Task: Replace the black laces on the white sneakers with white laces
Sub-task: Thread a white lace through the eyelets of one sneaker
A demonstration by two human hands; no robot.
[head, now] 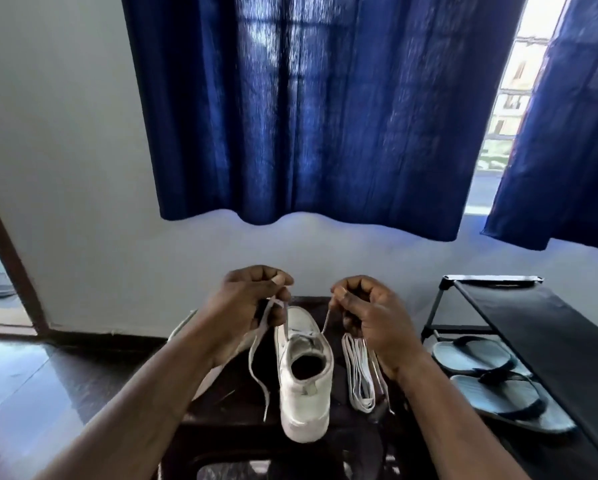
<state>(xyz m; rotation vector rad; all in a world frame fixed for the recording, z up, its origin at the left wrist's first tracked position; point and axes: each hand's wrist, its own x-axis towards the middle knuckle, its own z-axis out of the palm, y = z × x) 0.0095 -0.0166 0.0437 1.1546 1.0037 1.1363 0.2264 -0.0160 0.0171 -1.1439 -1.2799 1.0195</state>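
Blue curtains [311, 109] hang above a black rack [547, 327] holding sandals [488, 375].

My left hand [252, 299] and right hand [366, 313] are leaving an open gap between them above the toe of the white sneaker [304, 393], which is blocking the middle of the counter [242, 431]. The white lace [256, 358] I am pinching is stretching across both sides of it. Folded white laces [359, 372] are filling the strip just right; a second sneaker [183, 327] is crowding the left. The shoe rack [533, 323] is walling off the right.
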